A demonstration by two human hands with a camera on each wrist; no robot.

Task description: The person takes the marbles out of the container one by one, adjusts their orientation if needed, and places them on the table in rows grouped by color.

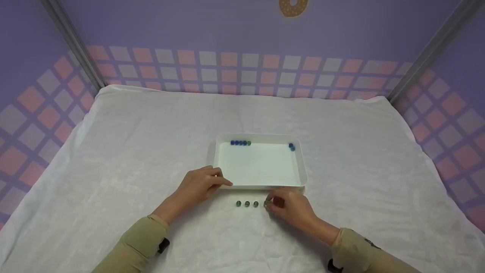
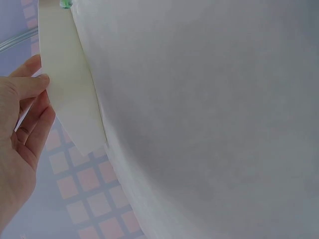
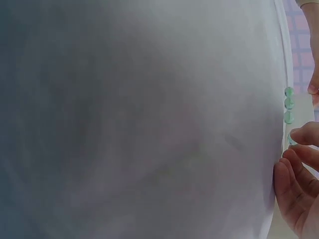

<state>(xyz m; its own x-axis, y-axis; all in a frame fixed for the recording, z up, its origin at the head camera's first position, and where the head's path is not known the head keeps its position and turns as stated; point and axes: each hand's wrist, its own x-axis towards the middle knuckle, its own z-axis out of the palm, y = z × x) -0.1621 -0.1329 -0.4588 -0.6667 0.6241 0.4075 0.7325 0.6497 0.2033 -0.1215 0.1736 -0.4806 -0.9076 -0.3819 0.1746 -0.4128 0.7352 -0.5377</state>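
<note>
A shallow white rectangular tray (image 1: 261,165) lies on the white cloth. My left hand (image 1: 203,182) is at its near left corner, thumb and fingertips gripping the rim, as the left wrist view also shows. Just in front of the tray, my right hand (image 1: 294,207) pinches a clear green marble (image 1: 266,203) between thumb and index finger, low over the cloth. To the left of it, three similar green marbles (image 1: 247,204) form a spaced row. Inside the tray, several blue marbles (image 1: 240,143) and one green marble (image 1: 249,143) line the far wall. Two blue marbles (image 1: 291,146) sit in its far right corner.
The white cloth (image 1: 151,144) is slightly wrinkled and covers the whole table. Purple panels (image 1: 242,26) with pink and white squares enclose the back and both sides, joined by grey metal posts (image 1: 426,49) at the corners.
</note>
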